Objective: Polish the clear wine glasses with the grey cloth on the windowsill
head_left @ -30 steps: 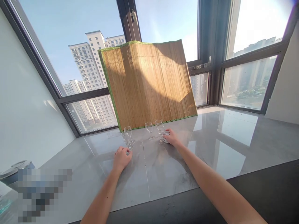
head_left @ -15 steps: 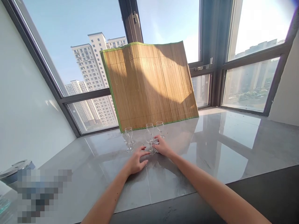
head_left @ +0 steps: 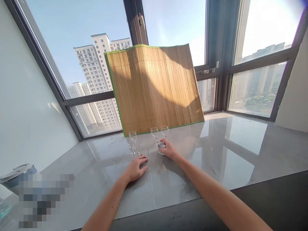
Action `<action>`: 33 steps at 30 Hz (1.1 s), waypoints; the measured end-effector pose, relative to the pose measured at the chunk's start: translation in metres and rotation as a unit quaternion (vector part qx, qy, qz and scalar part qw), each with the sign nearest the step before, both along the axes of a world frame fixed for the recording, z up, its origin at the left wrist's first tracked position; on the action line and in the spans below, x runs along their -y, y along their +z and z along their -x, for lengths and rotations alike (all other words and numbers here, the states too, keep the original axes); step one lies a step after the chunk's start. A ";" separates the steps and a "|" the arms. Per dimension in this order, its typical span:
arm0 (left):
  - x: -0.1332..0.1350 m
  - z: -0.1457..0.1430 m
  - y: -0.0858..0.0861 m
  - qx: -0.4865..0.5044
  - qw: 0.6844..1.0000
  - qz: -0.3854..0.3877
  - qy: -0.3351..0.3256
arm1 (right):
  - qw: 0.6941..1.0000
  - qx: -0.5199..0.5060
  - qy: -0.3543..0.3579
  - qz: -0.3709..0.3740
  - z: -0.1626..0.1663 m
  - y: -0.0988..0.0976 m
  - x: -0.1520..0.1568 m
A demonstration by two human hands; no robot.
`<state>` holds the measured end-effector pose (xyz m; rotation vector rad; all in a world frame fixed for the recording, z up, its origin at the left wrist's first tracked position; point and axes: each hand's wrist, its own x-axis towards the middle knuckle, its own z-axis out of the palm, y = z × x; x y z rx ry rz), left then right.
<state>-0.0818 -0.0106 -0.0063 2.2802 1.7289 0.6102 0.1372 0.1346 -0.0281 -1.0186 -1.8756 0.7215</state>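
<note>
My left hand is closed round the lower part of a small clear stemmed glass, upright on the countertop and faint against the grey. Just behind it stand two more stemmed glasses, the clearer one partly overlapping the other. My right hand pinches a crumpled grey cloth low over the surface; a pale rounded edge shows beneath it, too unclear to name. Beyond the right hand are an upright stemmed glass and another, whose lower part the hand hides.
A green-edged bamboo mat leans against the window behind the glasses. The glossy grey countertop ends at a front edge near my forearms. At the far left sits a lidded container beside a blurred-out patch.
My left hand has moved left, and a glass that stood between the hands is now in it. The right hand stays nearly in place with the grey cloth.
</note>
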 end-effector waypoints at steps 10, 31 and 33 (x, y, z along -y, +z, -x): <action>0.019 0.049 -0.008 -0.052 0.994 0.000 0.097 | 0.969 0.221 0.004 -0.110 0.008 0.002 0.007; 0.019 0.046 -0.010 -0.050 0.991 -0.025 0.118 | 0.956 0.283 0.027 -0.077 0.101 0.002 -0.007; 0.020 0.046 -0.010 -0.049 0.991 -0.028 0.120 | 0.956 0.282 0.038 -0.076 0.106 0.003 -0.007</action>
